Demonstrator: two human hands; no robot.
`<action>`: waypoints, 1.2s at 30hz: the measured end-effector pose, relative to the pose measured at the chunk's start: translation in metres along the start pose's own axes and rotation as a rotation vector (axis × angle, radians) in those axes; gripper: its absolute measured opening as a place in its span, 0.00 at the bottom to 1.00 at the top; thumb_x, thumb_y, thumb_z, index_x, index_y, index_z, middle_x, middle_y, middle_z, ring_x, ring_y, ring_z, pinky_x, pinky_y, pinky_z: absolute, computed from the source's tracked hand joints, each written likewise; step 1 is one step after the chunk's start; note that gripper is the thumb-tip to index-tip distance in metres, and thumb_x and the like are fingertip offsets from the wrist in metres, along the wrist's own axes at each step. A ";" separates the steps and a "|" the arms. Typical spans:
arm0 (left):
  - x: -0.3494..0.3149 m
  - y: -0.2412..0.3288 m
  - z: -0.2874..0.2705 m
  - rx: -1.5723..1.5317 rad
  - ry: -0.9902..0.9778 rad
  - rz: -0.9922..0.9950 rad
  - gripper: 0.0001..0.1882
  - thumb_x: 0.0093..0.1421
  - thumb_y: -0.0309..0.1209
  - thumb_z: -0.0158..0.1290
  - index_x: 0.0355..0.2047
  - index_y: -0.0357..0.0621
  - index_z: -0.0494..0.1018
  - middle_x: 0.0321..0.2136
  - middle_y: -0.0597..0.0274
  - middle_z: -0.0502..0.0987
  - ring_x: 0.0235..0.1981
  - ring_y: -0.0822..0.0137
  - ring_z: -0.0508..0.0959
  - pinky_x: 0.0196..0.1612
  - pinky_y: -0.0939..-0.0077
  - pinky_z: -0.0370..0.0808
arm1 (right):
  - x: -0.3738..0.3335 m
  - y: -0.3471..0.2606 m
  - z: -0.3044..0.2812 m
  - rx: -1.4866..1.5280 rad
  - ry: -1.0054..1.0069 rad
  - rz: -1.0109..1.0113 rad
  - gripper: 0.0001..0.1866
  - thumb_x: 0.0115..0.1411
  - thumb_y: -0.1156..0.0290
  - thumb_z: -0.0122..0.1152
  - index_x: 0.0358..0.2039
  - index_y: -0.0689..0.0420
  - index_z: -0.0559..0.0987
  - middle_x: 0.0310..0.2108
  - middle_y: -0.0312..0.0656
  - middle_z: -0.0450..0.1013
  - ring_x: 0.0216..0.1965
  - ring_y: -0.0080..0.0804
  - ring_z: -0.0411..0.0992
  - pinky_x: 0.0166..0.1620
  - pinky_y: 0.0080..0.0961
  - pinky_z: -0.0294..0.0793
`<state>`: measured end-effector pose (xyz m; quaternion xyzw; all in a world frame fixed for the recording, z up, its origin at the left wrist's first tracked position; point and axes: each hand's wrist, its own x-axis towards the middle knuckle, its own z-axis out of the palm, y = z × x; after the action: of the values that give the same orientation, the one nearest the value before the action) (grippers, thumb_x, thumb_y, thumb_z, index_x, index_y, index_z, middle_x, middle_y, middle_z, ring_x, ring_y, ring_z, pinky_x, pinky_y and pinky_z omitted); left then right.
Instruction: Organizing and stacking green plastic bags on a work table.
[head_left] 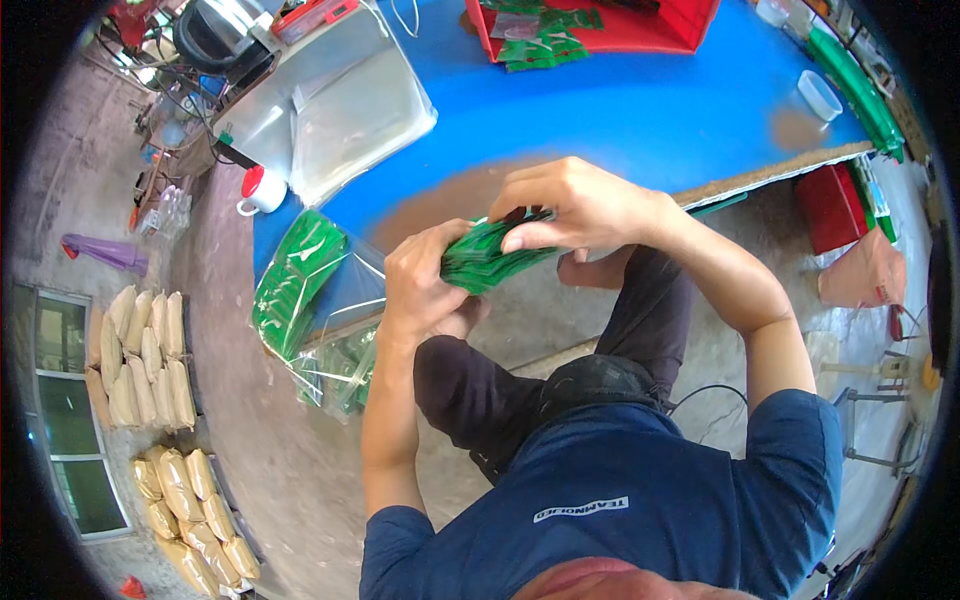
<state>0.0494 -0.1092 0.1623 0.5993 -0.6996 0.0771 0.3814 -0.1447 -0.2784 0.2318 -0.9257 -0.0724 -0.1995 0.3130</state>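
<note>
A stack of flat green packets [482, 262] is held in front of me, above my knees and close to the table's front edge. My left hand [424, 278] is wrapped around its left end. From above, my right hand [562, 208] grips the other end, its thumb lying along the top and its fingers curled at the far edge. To the left, a clear plastic bag [362, 268] with green packets [300, 268] inside hangs partly over the table corner. The lower part of that bag is hidden behind my left forearm.
On the blue table [600, 125] stand a red bin [675, 30] with green packets, a pile of clear plastic bags [365, 120], a white mug [262, 190] with a red lid and a small clear tub [820, 96]. Tan sacks [195, 490] lie stacked on the floor at left.
</note>
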 end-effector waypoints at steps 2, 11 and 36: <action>0.004 0.004 -0.001 -0.007 -0.019 -0.018 0.23 0.40 0.28 0.63 0.40 0.44 0.77 0.36 0.58 0.82 0.36 0.54 0.82 0.39 0.63 0.77 | -0.004 0.000 -0.009 0.201 -0.006 0.096 0.18 0.63 0.57 0.62 0.41 0.61 0.80 0.37 0.47 0.78 0.38 0.48 0.77 0.41 0.37 0.76; 0.020 0.016 0.001 0.027 -0.045 0.018 0.21 0.41 0.29 0.63 0.39 0.45 0.77 0.34 0.58 0.82 0.35 0.54 0.82 0.38 0.63 0.77 | -0.013 0.004 -0.004 0.041 0.059 0.080 0.18 0.61 0.60 0.65 0.44 0.60 0.79 0.38 0.47 0.78 0.38 0.45 0.78 0.41 0.35 0.78; 0.008 -0.037 0.106 -0.784 0.239 -1.022 0.23 0.48 0.27 0.68 0.44 0.32 0.75 0.39 0.59 0.80 0.36 0.67 0.80 0.45 0.68 0.77 | -0.016 0.379 -0.117 -0.601 0.818 0.497 0.30 0.57 0.51 0.67 0.50 0.61 0.72 0.47 0.58 0.71 0.47 0.55 0.72 0.48 0.45 0.75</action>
<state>0.0361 -0.1856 0.0807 0.6601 -0.2558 -0.3085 0.6353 -0.0988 -0.6510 0.1016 -0.8107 0.3349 -0.4741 0.0758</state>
